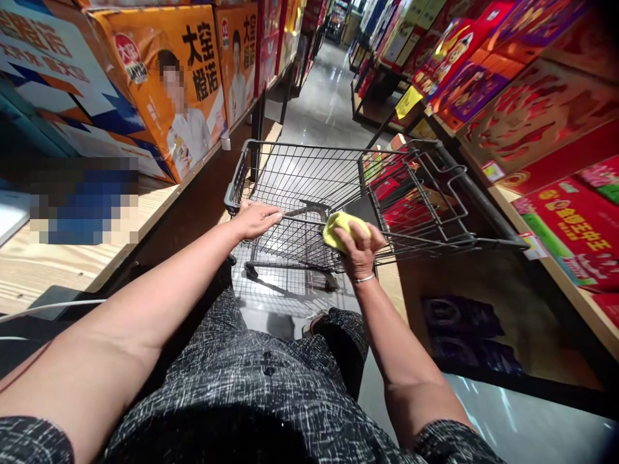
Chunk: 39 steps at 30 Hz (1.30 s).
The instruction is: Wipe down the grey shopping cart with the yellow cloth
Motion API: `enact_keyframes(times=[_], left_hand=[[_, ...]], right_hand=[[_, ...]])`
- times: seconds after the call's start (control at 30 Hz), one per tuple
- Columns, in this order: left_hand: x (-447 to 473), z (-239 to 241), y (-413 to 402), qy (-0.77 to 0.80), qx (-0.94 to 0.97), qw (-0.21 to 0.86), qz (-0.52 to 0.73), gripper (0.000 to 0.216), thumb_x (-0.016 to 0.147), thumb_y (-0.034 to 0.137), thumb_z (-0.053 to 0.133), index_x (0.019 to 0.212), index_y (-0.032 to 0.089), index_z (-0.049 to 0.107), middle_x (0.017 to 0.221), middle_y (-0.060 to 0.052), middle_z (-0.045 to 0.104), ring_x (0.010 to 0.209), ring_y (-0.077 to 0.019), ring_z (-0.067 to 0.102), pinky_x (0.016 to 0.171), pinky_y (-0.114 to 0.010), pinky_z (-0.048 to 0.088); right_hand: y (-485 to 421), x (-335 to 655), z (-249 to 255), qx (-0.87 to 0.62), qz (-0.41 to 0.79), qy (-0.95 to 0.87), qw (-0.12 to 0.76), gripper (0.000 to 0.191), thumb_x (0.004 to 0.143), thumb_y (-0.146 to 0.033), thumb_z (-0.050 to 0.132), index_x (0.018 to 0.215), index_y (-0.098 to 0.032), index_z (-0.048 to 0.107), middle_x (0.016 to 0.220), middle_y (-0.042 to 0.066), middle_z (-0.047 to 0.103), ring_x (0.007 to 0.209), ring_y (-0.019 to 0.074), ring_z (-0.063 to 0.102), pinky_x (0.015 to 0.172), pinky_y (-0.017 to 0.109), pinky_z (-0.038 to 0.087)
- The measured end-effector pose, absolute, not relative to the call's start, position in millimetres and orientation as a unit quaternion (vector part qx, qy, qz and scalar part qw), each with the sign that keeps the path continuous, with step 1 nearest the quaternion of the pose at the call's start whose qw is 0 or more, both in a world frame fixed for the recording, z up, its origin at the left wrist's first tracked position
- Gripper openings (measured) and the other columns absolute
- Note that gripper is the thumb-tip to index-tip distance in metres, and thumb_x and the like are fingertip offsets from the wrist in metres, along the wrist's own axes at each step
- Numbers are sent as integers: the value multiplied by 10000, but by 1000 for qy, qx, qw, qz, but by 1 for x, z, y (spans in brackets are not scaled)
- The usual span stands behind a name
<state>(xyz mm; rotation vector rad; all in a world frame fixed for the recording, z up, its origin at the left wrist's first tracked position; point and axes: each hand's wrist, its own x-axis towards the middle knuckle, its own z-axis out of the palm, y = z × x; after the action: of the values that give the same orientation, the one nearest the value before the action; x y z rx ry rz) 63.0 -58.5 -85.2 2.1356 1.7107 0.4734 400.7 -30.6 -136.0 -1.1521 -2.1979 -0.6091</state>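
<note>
A dark wire shopping cart (300,167) stands lengthwise in front of me, its basket holding nothing I can make out. My left hand (258,219) rests over the near top rim of the cart, fingers curled around the bar. In my right hand (360,245) is a bunched yellow cloth (338,229), pressed on the same rim further right. My right hand looks slightly blurred. The cloth covers the stretch of rim beneath it. A grey handle bar (483,196) runs along the cart's right end.
Orange drink cartons (164,84) line a wooden shelf (159,200) at left. Red gift boxes (565,219) fill the shelving at right, close to the cart handle. A shiny floor aisle (322,84) runs away ahead. A white cable (53,304) crosses the left shelf.
</note>
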Motion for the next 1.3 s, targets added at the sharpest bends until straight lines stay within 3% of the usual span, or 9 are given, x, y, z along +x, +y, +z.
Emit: enact_keyframes(times=[0.13,0.23,0.43,0.57,0.63,0.8,1.0,1.13,1.3], left_hand=[[92,-74,-54,594,762,191,172,508,1051,511,271,1251,296,685,1295,-45,686,1277,-293,528,1088,-500,263],[113,-74,-54,584,774,194,151,500,1037,526,308,1372,305,605,1398,-44,639,1344,-281,489,1120,-503,225],[118,-80,-53,583,784,165,133,451,1010,529,392,1305,283,628,1312,-38,684,1291,-267,522,1116,-499,191],[112,-78,-51,588,777,181,135,457,1009,537,368,1273,287,645,1315,-41,681,1309,-271,504,1130,-501,166],[109,-77,-49,589,775,183,137,449,1007,538,354,1242,307,658,1310,-27,685,1311,-273,499,1133,-507,160],[97,-79,-45,587,776,181,144,464,1000,562,326,1104,309,701,1175,-20,719,1231,-276,531,1116,-519,171],[82,-80,-40,587,774,185,146,503,999,559,280,937,276,691,1020,-22,718,1117,-245,574,1094,-518,182],[76,-77,-38,595,770,181,143,502,989,555,293,848,255,669,953,-14,712,1093,-241,579,1081,-510,194],[71,-79,-37,594,773,170,147,511,986,566,294,827,264,673,953,1,717,1097,-239,579,1062,-495,222]], right_hand=[[-28,395,-142,-458,-224,-800,315,242,934,-308,643,1152,-359,734,1274,82,580,1318,300,378,1074,486,357],[-38,369,-180,-463,-147,-840,243,211,953,-311,620,1112,-373,744,1214,74,616,1255,280,414,1041,473,350],[-68,329,-248,-428,6,-903,36,331,1035,-253,458,1219,-360,712,1409,34,588,1267,270,381,1014,452,310],[-69,328,-250,-378,28,-925,-1,265,977,-212,573,1063,-371,768,1302,-19,655,1203,212,445,956,355,341],[-65,335,-240,-372,20,-928,-3,288,984,-215,560,1119,-381,753,1325,-16,648,1216,218,444,955,359,341],[-45,382,-190,-413,-60,-907,61,296,998,-332,555,1236,-420,707,1368,20,625,1288,273,406,1004,435,339],[-40,459,-123,-480,-181,-816,265,181,912,-302,669,1047,-365,771,1215,58,635,1262,277,426,1043,458,359],[-49,459,-110,-547,-233,-695,404,237,917,-315,602,1109,-283,738,1241,110,585,1186,295,452,1002,476,406],[-63,371,-110,-585,-174,-731,305,449,846,-214,585,1274,-314,678,1365,117,534,1202,348,420,928,481,384]])
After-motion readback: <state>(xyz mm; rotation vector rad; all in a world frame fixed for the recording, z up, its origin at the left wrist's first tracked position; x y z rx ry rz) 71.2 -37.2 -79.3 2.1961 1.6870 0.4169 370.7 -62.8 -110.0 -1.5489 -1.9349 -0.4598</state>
